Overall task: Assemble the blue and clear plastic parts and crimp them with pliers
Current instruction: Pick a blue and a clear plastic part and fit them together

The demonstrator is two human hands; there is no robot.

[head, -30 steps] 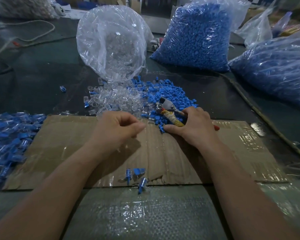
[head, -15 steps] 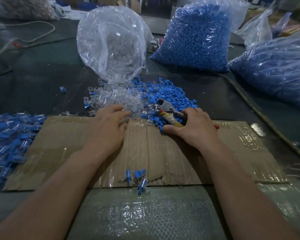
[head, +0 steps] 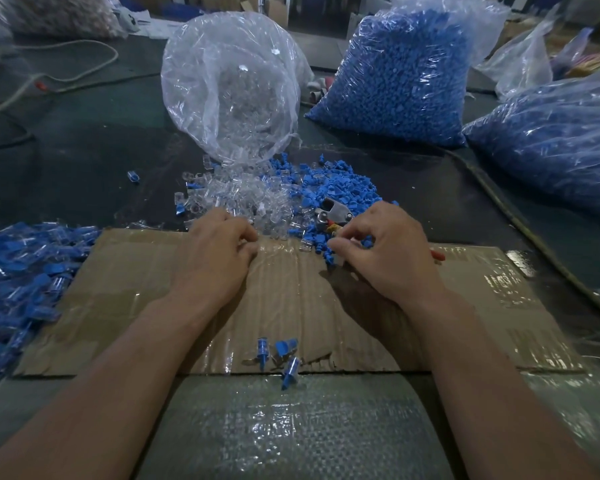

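Note:
A heap of clear plastic parts (head: pixel 243 199) spills from a clear bag, and a heap of blue plastic parts (head: pixel 340 188) lies beside it on the right. Pliers (head: pixel 333 212) lie in the blue heap, their handles under my right hand. My left hand (head: pixel 215 254) sits at the near edge of the clear heap with fingers and thumb curled in on a clear part that is mostly hidden. My right hand (head: pixel 388 251) pinches a blue part between thumb and fingertips at the blue heap's near edge. Three assembled pieces (head: pixel 281 355) lie on the cardboard sheet (head: pixel 136 292).
The clear bag (head: pixel 229 84) lies on its side behind the heaps. Full bags of blue parts stand at the back (head: pixel 402 71) and at the right (head: pixel 555 140). A pile of finished blue-and-clear pieces (head: pixel 18 278) fills the left edge. A cord (head: pixel 520 223) runs along the right.
My left hand reached forward to the clear heap and curled its fingers in. My right hand lifted off the pliers' handles and closed its fingertips in a pinch at the blue heap.

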